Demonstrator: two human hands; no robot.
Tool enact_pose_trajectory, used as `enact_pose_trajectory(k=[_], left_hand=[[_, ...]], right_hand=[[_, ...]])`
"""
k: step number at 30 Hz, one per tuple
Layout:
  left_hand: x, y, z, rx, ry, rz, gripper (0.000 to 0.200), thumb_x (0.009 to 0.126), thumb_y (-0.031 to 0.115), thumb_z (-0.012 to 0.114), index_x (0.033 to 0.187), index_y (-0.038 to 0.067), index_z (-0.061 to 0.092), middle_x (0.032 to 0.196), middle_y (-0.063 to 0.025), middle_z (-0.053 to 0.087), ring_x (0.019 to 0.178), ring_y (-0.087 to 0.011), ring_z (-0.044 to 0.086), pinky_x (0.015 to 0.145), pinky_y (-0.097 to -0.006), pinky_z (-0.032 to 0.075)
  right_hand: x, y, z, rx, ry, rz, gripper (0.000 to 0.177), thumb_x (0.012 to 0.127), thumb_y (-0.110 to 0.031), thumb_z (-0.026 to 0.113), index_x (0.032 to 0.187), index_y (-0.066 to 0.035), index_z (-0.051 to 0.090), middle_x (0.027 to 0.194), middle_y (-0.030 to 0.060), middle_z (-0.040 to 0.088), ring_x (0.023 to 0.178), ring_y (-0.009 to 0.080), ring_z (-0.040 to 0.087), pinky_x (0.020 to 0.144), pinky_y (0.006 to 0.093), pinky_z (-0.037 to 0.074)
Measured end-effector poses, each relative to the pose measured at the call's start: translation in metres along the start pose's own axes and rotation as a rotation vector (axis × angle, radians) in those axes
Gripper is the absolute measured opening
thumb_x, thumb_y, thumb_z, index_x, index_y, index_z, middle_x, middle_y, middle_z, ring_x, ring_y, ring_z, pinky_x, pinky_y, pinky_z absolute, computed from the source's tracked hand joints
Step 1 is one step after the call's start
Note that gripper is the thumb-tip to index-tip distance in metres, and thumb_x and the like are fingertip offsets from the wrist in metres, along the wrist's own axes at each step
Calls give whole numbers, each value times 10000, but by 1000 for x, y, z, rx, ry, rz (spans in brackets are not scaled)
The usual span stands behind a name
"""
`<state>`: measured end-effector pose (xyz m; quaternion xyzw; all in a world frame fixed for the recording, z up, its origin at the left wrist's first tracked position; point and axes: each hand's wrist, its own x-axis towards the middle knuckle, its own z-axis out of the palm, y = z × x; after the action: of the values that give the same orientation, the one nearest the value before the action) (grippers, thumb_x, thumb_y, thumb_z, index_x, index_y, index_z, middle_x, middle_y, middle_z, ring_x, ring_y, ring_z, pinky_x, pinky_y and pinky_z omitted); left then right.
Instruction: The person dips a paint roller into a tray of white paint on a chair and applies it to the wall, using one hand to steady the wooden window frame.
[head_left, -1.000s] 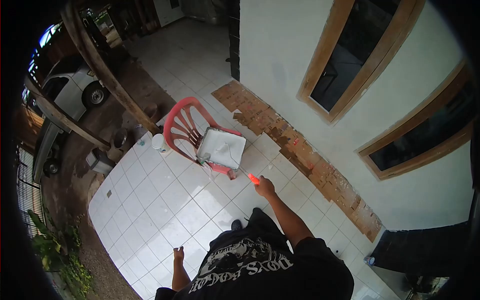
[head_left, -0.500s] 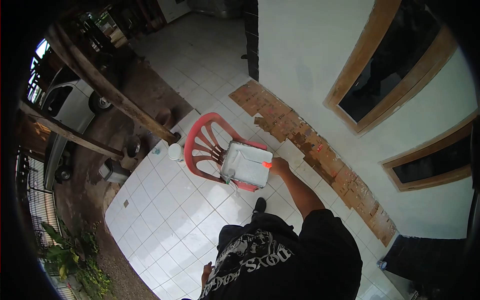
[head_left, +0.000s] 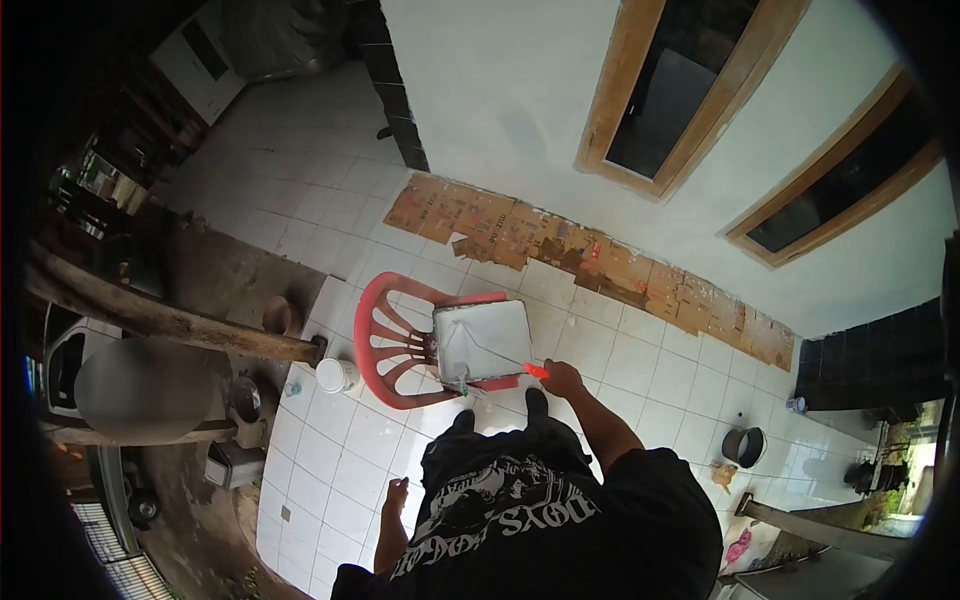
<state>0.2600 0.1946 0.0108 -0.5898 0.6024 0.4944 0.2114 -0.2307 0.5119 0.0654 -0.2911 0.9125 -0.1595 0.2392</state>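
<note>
My right hand [head_left: 562, 379] is closed around the orange handle of a paint roller [head_left: 535, 371]. The roller's thin metal rod reaches left across a square, paint-covered white tray [head_left: 500, 346]. Under the tray is a red plastic chair [head_left: 372, 325], its slatted back on the left. Some small greenish, paint-smeared item [head_left: 463, 381] sits at the tray's near-left corner. My left hand [head_left: 397, 492] hangs low beside my body with curled fingers, and I cannot tell what they hold.
A white bucket [head_left: 338, 376] stands left of the chair. Paint-spotted cardboard [head_left: 590, 258] lines the wall foot below wood-framed windows [head_left: 690, 100]. A dark round container [head_left: 743, 446] sits on the tiles at right. A wooden post [head_left: 180, 320] slants in from the left.
The view has turned and shifted, bringing the right-hand floor into sight. My right hand and the orange handle have drawn back from over the tray to its near-right side. My left arm shows more.
</note>
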Motion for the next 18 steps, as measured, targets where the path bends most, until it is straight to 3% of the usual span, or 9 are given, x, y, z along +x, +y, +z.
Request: enact_pose_trajectory(k=[3,5,7,9,12,14,18], left_hand=[[83,49,-73,59,92,157,614,931,388,612,1342,-23,416,1206,-247,625,1182,-371,561,998,-426,429],[101,106,-109,166,110,309,583,950,341,608,1376,21,372,1256,-175,611,1171,-297,551,979,-431,436],[119,155,-125,146,83,439,683,937,333,619,1417,-26,292,1301,-285,553,1218,-383,533,1037,-428,405],[130,201,-123,189,143,515,764,931,294,633,1462,-37,195,1410,-313,433,1278,-397,476,1071,-424,376],[124,250,-110,152,113,635,883,908,274,661,1476,-92,92,1451,-334,346,1322,-411,418,1105,-425,335],[121,280,-96,76,59,703,956,889,269,675,1451,-163,34,1435,-341,346,1334,-411,391,1128,-431,301],[104,295,-74,60,73,748,1016,868,246,686,1475,-139,-31,1516,-330,216,1422,-393,264,1161,-399,263]], right_hand=[[-63,-16,23,105,48,150,372,803,-329,693,1050,-74,581,855,178,687,824,385,670,739,506,518],[-107,-29,34,166,82,239,384,811,-347,697,1064,-83,580,848,179,690,822,388,671,736,503,517],[-145,-42,48,209,91,348,404,831,-367,696,1102,-96,569,841,182,695,818,391,673,728,495,519],[-175,-56,63,210,109,427,408,849,-367,692,1125,-99,553,826,181,694,803,391,675,715,491,522],[-205,-84,87,208,163,537,388,850,-342,675,1103,-75,549,835,186,693,810,391,679,708,500,531],[-196,-88,109,211,171,587,408,848,-328,670,1121,-56,534,846,204,691,822,404,676,706,511,530],[-145,-115,124,258,191,645,366,834,-293,680,1083,-53,559,911,206,691,868,392,680,755,502,538]])
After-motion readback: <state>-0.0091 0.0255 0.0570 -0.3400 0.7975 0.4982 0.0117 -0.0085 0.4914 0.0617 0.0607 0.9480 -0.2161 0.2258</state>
